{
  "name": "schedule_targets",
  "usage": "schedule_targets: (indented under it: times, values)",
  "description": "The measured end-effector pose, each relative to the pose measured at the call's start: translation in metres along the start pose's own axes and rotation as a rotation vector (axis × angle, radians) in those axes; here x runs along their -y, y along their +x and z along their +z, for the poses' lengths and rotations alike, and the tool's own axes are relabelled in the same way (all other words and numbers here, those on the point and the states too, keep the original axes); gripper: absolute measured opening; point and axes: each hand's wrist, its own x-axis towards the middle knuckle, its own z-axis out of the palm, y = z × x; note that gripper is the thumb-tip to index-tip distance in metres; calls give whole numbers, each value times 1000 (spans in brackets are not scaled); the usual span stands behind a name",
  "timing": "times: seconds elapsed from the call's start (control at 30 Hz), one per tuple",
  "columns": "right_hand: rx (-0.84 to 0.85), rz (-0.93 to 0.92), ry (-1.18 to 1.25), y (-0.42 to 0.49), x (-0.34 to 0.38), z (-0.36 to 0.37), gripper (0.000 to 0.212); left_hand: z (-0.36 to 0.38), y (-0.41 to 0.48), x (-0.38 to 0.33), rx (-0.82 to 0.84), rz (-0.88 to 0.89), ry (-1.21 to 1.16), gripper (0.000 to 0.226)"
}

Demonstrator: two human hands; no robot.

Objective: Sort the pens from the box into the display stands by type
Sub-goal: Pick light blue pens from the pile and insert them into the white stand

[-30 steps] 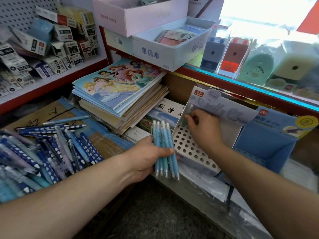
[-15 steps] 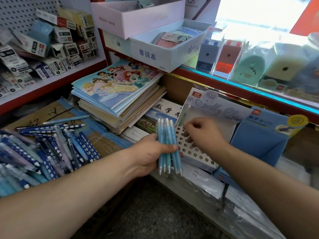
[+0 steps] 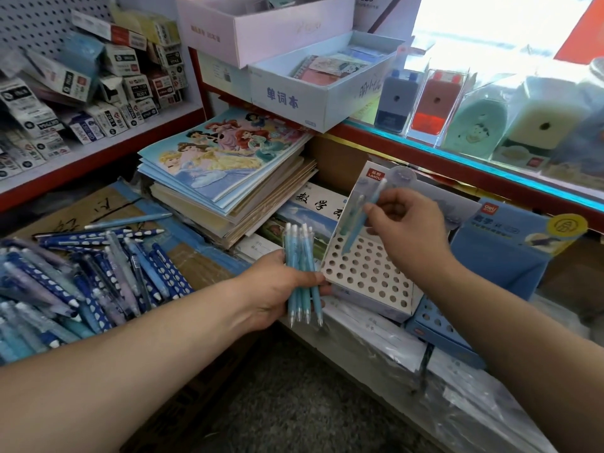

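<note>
One pale blue pen is pinched between the thumb and fingertips of the right hand. It slants down from those fingers, with its lower tip at the back rows of the white perforated display stand; I cannot tell whether the tip is in a hole. The stand sits directly below the right fingers, its printed backboard rising behind them.

Just left of that stand, the left hand grips a bundle of matching blue pens. Its fingers are wrapped around the middle of the bundle, with the caps up and the tips pointing down past the palm.

Beyond the right wrist, on the outer side, stands a blue display stand. Well to the left of the left hand, a heap of loose pens, some dotted dark blue and some pale, lies in a cardboard box. Above the left fingers there is a stack of notebooks.
</note>
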Motion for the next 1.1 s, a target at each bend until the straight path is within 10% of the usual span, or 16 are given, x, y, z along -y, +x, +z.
schedule_targets:
  times: [0.77, 1.1]
  values:
    - [-49, -27, -329, 14, -36, 40, 14, 5, 0, 4, 37, -5, -27, 37]
    - [255, 239, -147, -28, 7, 31, 28, 7, -3, 5, 94, 57, 13, 36]
